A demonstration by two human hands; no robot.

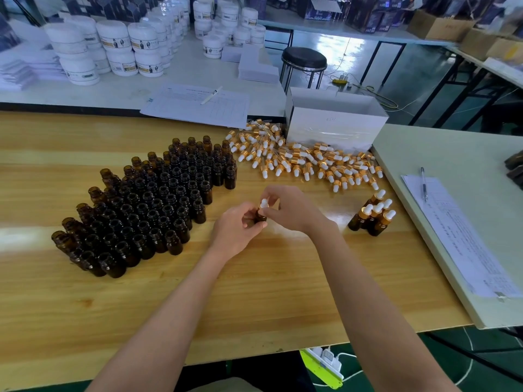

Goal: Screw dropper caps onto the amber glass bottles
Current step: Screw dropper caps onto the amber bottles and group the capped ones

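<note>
Left hand has its fingers curled round the bottle, mid-table, between the open bottles and the capped bottles. Right hand pinches the cap from above, with the white bulb poking out between its fingers. Can't tell whether the bottle base touches the wood, or how far the thread is engaged, because the collar is hidden.

Risks as I see them:
- Cross-threading if the cap starts tilted. The neck is hidden behind the fingers, so the seat can't be checked.
- The bottle spins in a loose left grip, leaving the cap under-tightened.
- Squeezing the bulb instead of the collar gives poor torque.
- The left forearm swings near the open bottles; one nudge could domino the packed rows.
- Loose caps lie spread wide, so a reach could roll some off.
</note>
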